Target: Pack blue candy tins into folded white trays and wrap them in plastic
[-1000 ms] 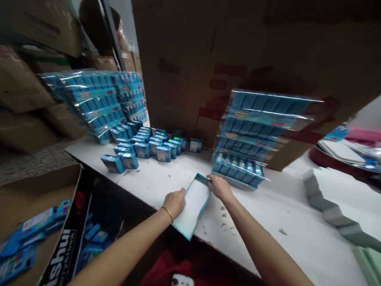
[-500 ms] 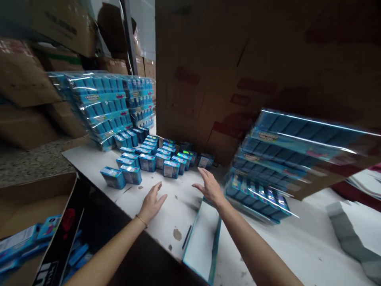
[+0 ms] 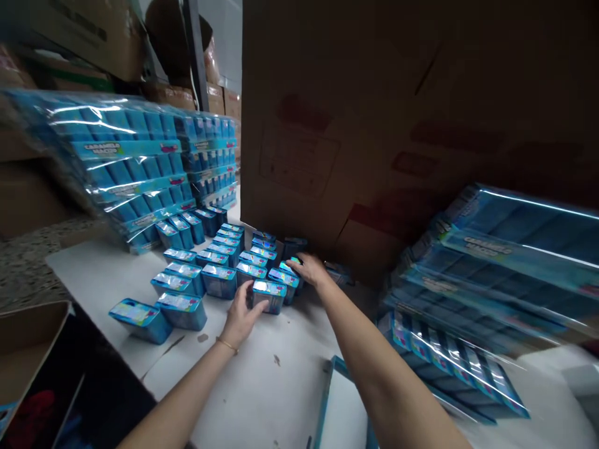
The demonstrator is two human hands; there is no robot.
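Rows of small blue packs stand upright on the white table (image 3: 234, 380). My left hand (image 3: 244, 312) has its thumb and fingers around the sides of the nearest middle pack (image 3: 270, 295), which stands on the table. My right hand (image 3: 309, 269) reaches over the right end of the rows, fingers at a pack (image 3: 284, 276); its far fingers are hidden, so its grip cannot be made out. Below my right forearm lies an open blue tray (image 3: 344, 405) with a white inside.
Wrapped stacks of blue packs stand at left (image 3: 126, 168) and right (image 3: 496, 280). A big cardboard box (image 3: 327, 125) rises behind the rows. An open carton (image 3: 28, 349) sits at lower left, below the table edge. More cartons are piled behind.
Both hands have moved forward to the packs; my left hand has come around one. The view has shifted, and the blue tray now shows lower in the picture.
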